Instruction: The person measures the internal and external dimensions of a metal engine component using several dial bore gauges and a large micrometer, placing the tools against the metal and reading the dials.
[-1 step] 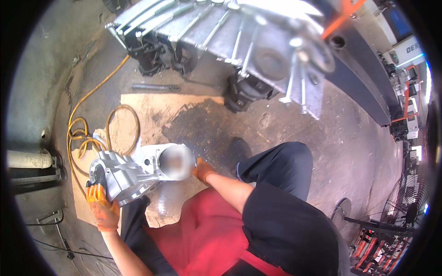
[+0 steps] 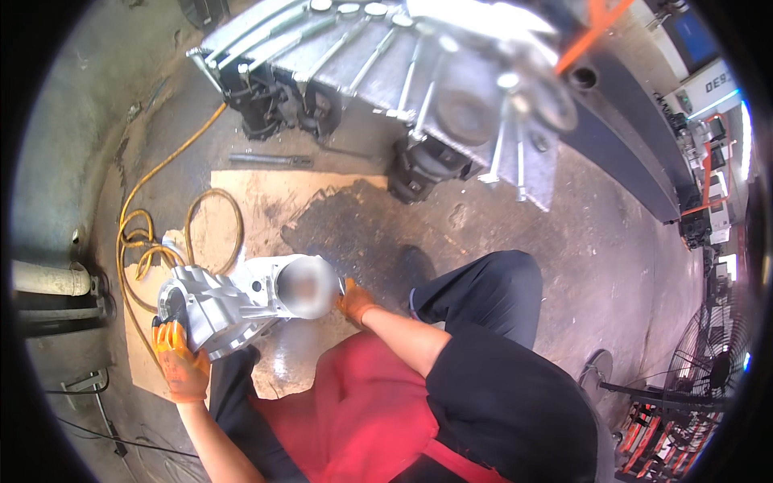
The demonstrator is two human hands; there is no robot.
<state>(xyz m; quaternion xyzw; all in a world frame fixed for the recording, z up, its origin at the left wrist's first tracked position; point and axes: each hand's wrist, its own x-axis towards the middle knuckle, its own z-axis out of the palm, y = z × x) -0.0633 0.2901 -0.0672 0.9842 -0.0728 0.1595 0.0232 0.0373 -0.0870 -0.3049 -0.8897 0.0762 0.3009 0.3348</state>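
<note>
A bright silver cast-metal housing (image 2: 229,314) lies slantwise low in front of me, with a large round opening at its right end and a smaller one at its left. My left hand (image 2: 180,364), in an orange glove with dark fingertips, grips the rim of the left opening. At the other end my right hand (image 2: 354,303), gloved the same way, is closed against the outer right edge; its fingertips are partly hidden. The inside of the large opening is blurred. Beneath the housing lies a brown cardboard sheet (image 2: 266,182).
A yellow hose (image 2: 239,211) coils beside the housing. Ahead stands a large metal rack (image 2: 370,60) with long bolts and dark parts underneath. A dark bar (image 2: 270,160) lies on the floor. At right are a fan (image 2: 713,358) and a dark beam (image 2: 628,145). A pipe (image 2: 52,278) juts in from the left.
The view has shifted slightly, so the rack sits a little farther left. Both hands keep their places on the housing, which has hardly moved.
</note>
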